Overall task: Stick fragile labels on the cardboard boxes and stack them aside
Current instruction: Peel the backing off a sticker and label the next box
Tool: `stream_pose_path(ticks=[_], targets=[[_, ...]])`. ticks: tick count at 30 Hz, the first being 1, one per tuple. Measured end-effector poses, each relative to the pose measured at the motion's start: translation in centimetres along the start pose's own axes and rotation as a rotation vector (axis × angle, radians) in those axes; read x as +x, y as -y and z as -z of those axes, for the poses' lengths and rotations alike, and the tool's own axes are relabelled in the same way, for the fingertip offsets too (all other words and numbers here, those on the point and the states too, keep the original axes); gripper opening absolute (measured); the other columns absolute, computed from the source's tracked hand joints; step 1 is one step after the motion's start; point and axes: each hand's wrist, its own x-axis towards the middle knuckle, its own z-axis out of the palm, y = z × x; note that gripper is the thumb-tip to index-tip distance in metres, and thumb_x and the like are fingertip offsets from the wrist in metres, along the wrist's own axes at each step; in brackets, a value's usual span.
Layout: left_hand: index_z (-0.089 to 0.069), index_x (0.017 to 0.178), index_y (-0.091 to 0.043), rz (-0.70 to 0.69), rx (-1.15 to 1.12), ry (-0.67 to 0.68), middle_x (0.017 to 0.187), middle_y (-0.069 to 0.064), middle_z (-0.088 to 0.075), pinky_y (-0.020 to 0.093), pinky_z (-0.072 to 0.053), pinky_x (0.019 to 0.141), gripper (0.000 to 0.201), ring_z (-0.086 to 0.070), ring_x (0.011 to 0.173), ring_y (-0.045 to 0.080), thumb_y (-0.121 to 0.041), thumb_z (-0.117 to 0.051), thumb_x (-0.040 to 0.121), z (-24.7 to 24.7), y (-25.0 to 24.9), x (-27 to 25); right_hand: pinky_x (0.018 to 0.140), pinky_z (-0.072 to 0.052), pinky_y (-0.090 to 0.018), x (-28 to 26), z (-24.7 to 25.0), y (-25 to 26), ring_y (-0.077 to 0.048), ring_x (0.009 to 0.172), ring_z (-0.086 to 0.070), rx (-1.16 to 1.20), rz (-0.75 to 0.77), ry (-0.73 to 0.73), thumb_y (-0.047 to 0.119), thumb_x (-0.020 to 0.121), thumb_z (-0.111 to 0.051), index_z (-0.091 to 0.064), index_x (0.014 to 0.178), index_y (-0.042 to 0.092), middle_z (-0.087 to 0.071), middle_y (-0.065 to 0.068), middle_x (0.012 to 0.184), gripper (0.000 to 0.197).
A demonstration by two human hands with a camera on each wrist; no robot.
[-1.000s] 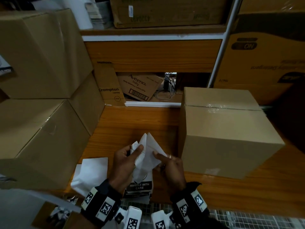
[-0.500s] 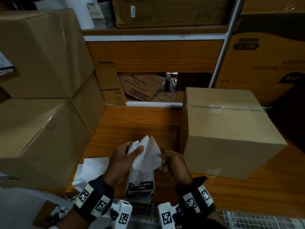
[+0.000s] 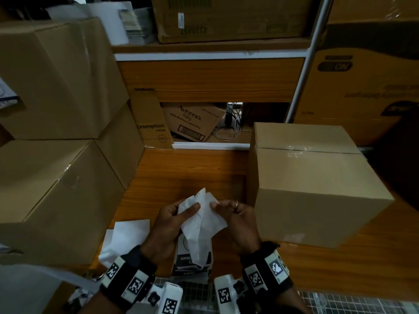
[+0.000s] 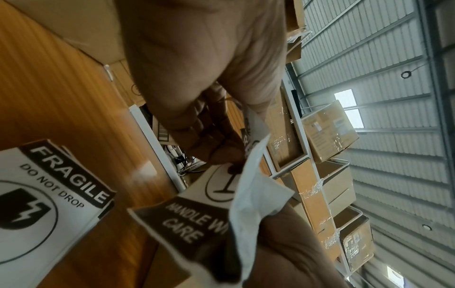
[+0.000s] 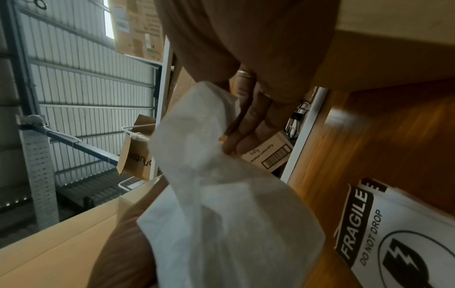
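Observation:
My two hands hold one fragile label (image 4: 187, 220) above the wooden table's front edge. It is printed "HANDLE WITH CARE", and its white backing paper (image 3: 201, 218) is partly pulled away and crumpled. My left hand (image 3: 188, 207) pinches the label's top between thumb and fingers (image 4: 214, 140). My right hand (image 3: 220, 205) pinches the backing paper (image 5: 221, 194) at its edge. Under my hands lies a stack of fragile labels (image 3: 192, 261), also seen in the wrist views (image 4: 44, 194) (image 5: 406, 233). A taped cardboard box (image 3: 313, 184) stands just right of my hands.
Two larger cardboard boxes are stacked at the left, the lower box (image 3: 52, 189) under the upper box (image 3: 56, 75). Loose white sheets (image 3: 129, 236) lie beside the label stack. Shelves behind hold more cartons (image 3: 192, 123). A wire grid (image 3: 351, 302) runs below the table's front edge.
My hands have drawn closer together. The white backing has crumpled and now hangs lower between them. The boxes have not moved.

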Motion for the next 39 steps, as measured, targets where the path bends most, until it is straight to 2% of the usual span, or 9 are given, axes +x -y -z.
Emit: stream_pose_path(ticks=[9, 14, 17, 19, 22, 27, 31, 35, 39], targets=[[-0.063, 0.131, -0.011, 0.050, -0.048, 0.022, 0.119, 0.016, -0.074, 0.046, -0.058, 0.093, 0.050, -0.071, 0.110, 0.033, -0.034, -0.063, 0.087, -0.4, 0.4, -0.1, 0.069, -0.059, -0.034, 0.0, 0.3, -0.2, -0.032, 0.081, -0.072, 0.081, 0.024, 0.048, 0.001, 0.092, -0.068, -0.063, 0.095, -0.023, -0.071, -0.033, 0.095, 0.026], [-0.057, 0.141, -0.017, 0.081, -0.067, 0.087, 0.135, 0.017, -0.065, 0.056, -0.045, 0.108, 0.087, -0.061, 0.126, 0.037, -0.078, -0.058, 0.079, 0.6, 0.4, -0.2, 0.069, -0.058, -0.031, -0.4, 0.2, 0.1, -0.025, 0.080, -0.071, 0.012, 0.033, 0.056, 0.003, 0.092, -0.069, -0.070, 0.088, -0.009, -0.074, -0.021, 0.089, 0.013], [-0.075, 0.116, -0.025, 0.039, 0.060, 0.105, 0.121, 0.007, -0.074, 0.042, -0.059, 0.090, 0.082, -0.070, 0.113, 0.024, -0.089, -0.055, 0.069, 0.8, -0.9, -0.3, 0.071, -0.060, -0.035, -0.5, 0.7, 0.6, -0.028, 0.084, -0.073, -0.058, 0.024, 0.047, 0.006, 0.092, -0.071, -0.071, 0.086, -0.001, -0.076, -0.019, 0.093, 0.009], [-0.077, 0.105, -0.023, -0.001, 0.216, 0.137, 0.108, -0.002, -0.078, 0.038, -0.060, 0.084, 0.069, -0.074, 0.101, 0.014, -0.081, -0.063, 0.070, 0.6, -1.8, -0.3, 0.071, -0.059, -0.039, -0.4, 1.0, 0.8, -0.031, 0.086, -0.073, -0.151, 0.060, 0.064, 0.008, 0.092, -0.072, -0.071, 0.087, -0.003, -0.076, -0.018, 0.093, 0.012], [-0.077, 0.098, -0.017, -0.034, 0.381, 0.153, 0.099, 0.004, -0.079, 0.053, -0.058, 0.092, 0.041, -0.075, 0.095, 0.020, -0.053, -0.067, 0.080, -0.1, -2.3, 0.1, 0.070, -0.059, -0.033, -0.5, 0.8, 1.0, -0.029, 0.085, -0.075, -0.260, 0.149, 0.092, 0.005, 0.091, -0.073, -0.073, 0.087, -0.004, -0.078, -0.013, 0.088, 0.010], [-0.075, 0.090, -0.012, -0.231, 0.562, -0.007, 0.089, 0.013, -0.075, 0.061, -0.056, 0.078, 0.060, -0.071, 0.090, 0.035, -0.071, -0.067, 0.077, -0.1, -0.4, 1.2, 0.069, -0.056, -0.030, -0.5, 0.2, 0.6, -0.019, 0.080, -0.072, -0.278, 0.173, 0.075, 0.007, 0.093, -0.073, -0.071, 0.081, -0.002, -0.075, -0.015, 0.083, 0.015], [-0.072, 0.098, -0.007, -0.255, 0.459, -0.039, 0.094, 0.018, -0.074, 0.064, -0.055, 0.080, 0.054, -0.070, 0.094, 0.040, -0.060, -0.067, 0.087, -0.7, 0.4, 1.2, 0.066, -0.051, -0.030, -0.5, 0.0, 0.3, -0.017, 0.074, -0.065, -0.231, 0.110, 0.030, 0.009, 0.096, -0.068, -0.065, 0.077, 0.006, -0.068, -0.010, 0.077, 0.019], [-0.071, 0.111, -0.005, -0.164, 0.331, -0.030, 0.105, 0.016, -0.076, 0.057, -0.058, 0.091, 0.029, -0.072, 0.102, 0.035, -0.028, -0.058, 0.100, -0.7, 0.7, 1.2, 0.069, -0.050, -0.034, -0.6, -0.2, 0.2, -0.024, 0.076, -0.060, -0.087, 0.042, -0.023, 0.004, 0.096, -0.065, -0.062, 0.080, 0.002, -0.063, -0.015, 0.078, 0.017], [-0.072, 0.111, -0.013, -0.144, 0.269, -0.110, 0.104, 0.008, -0.077, 0.041, -0.062, 0.080, 0.024, -0.073, 0.100, 0.028, -0.027, -0.056, 0.102, -0.9, 1.3, 1.1, 0.060, -0.054, -0.024, -0.9, -0.7, 0.2, -0.016, 0.067, -0.065, 0.001, -0.027, -0.065, 0.003, 0.098, -0.062, -0.061, 0.083, 0.000, -0.067, -0.009, 0.074, 0.015]])
